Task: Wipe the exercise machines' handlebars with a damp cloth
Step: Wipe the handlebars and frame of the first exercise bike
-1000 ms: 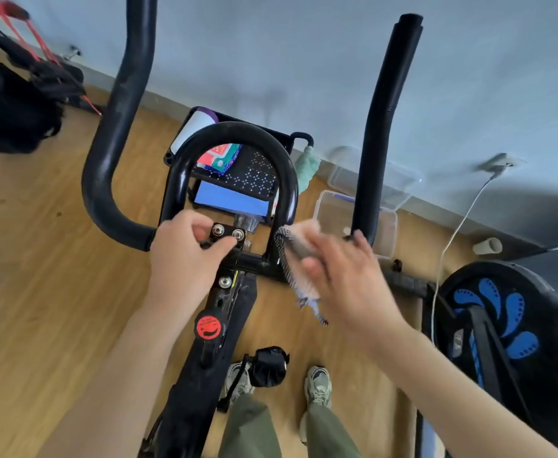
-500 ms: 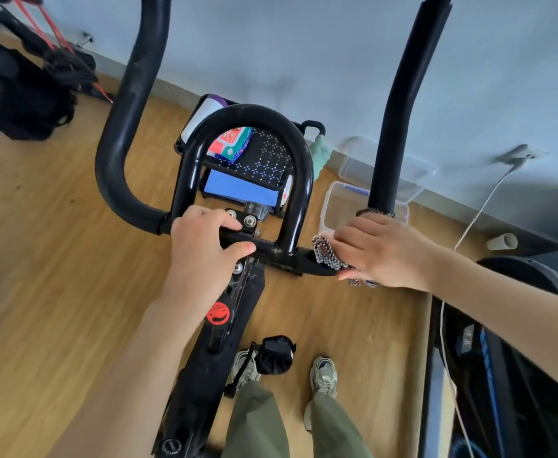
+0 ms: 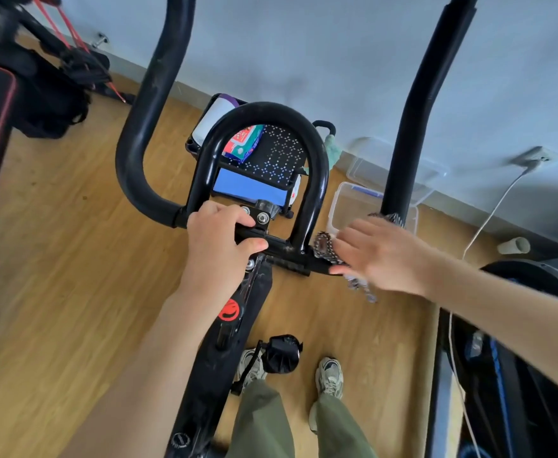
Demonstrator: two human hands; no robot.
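A black exercise bike's handlebar (image 3: 264, 114) fills the middle: a centre loop, a left horn (image 3: 145, 127) and a right horn (image 3: 419, 110) rising upward. My left hand (image 3: 218, 246) grips the crossbar beside the centre bolts. My right hand (image 3: 383, 252) presses a patterned dark-and-white cloth (image 3: 325, 247) around the bar at the base of the right horn, fingers spread over it. A loose end of the cloth hangs below the hand.
A black cart (image 3: 271, 153) with a wipes pack stands behind the bike. Clear plastic bins (image 3: 347, 206) sit by the wall. Another machine (image 3: 518, 358) with a white cable is at right, dark equipment (image 3: 23, 94) at left. My shoes (image 3: 330, 378) stand on the wood floor.
My right hand brought the cloth from mid-air onto the bar at the right horn's base and now spreads over it. The left hand stayed on the crossbar.
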